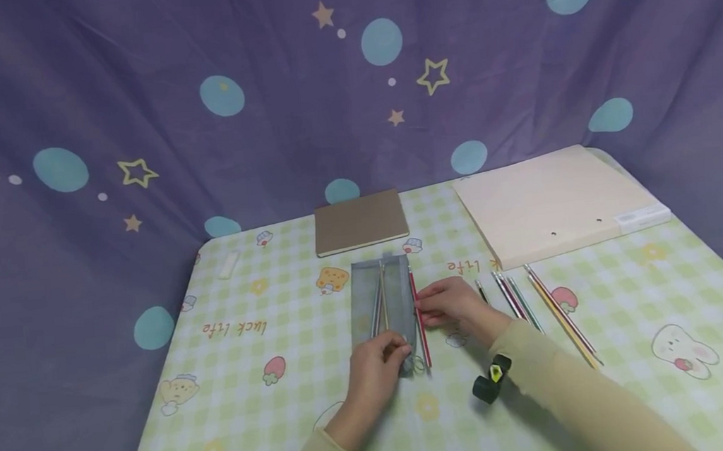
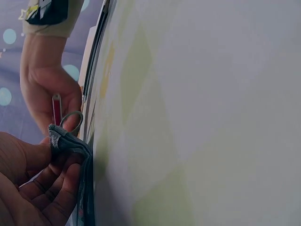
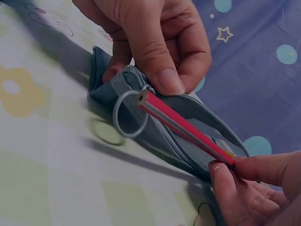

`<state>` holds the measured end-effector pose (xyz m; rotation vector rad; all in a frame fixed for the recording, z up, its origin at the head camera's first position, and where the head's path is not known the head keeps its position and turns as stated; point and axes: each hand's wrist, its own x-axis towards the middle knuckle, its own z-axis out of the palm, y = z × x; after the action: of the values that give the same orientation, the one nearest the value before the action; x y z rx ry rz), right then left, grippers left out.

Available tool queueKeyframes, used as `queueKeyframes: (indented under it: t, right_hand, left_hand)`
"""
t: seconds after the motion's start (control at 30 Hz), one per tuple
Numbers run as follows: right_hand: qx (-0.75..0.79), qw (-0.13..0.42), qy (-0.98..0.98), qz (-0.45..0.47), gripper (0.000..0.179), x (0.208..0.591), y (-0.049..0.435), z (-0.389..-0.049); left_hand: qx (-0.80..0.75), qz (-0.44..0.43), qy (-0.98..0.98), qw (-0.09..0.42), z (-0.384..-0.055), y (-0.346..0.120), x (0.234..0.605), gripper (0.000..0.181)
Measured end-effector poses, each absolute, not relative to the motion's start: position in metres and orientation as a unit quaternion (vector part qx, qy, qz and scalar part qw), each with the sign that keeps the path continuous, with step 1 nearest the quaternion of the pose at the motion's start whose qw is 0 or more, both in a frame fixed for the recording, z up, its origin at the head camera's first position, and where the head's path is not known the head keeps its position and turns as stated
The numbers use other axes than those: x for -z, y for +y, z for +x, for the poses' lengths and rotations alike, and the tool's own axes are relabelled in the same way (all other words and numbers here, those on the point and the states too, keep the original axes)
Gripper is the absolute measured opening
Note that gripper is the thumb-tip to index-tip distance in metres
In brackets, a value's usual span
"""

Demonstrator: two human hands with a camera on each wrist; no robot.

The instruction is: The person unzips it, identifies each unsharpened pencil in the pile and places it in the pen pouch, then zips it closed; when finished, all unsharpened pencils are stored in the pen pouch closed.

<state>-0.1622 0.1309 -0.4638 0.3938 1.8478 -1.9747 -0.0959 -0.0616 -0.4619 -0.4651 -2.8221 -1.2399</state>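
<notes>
"Start with the right hand [image 1: 450, 303]. What has it got?"

"A slim red pencil with a silvery stripe [image 1: 425, 344], pinched between thumb and fingers partway along its shaft."

"And the left hand [image 1: 379, 369]?"

"Thumb and fingers are clamped on the near end of a long grey-blue fabric pouch [image 1: 399, 293], by the thin pale ring [image 3: 129, 115] at its zip. From the right wrist, the zipped side looks parted."

"Which relation counts most, then?"

"Pencil to pouch, I'd judge. The pencil lies just along the pouch's right edge, its long axis nearly parallel to the pouch's, both running away from the person. The pouch is to the left of the right hand, which is the nearer one to the pencil's middle; the left is by its near end."

"Does the pencil touch the fabric?"

"I can't tell. Its blunt near end shows in front of the ring, no more than that."

"Further out?"

"Slender grey and tan sticks [image 1: 384, 294] lie lengthwise within the pouch's outline. Right of the right hand are several loose coloured pencils [image 1: 559, 312]; beyond, a brown-covered notebook [image 1: 361, 222] and a large cream folder [image 1: 551, 200]."
</notes>
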Motion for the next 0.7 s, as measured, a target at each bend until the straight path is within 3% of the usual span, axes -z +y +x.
queueKeyframes:
  t: [0.43,0.7]
  right_hand:
    - [0.687,0.188,0.678,0.180,0.028,0.464,0.112,-0.181]
    - [0.699,0.151,0.670,0.200,0.028,0.465,0.105,-0.184]
  left_hand:
    - [0.390,-0.169,-0.905,0.026,-0.097,-0.061,0.462,0.010]
    - [0.381,-0.158,-0.911,0.019,-0.095,-0.061,0.460,0.011]
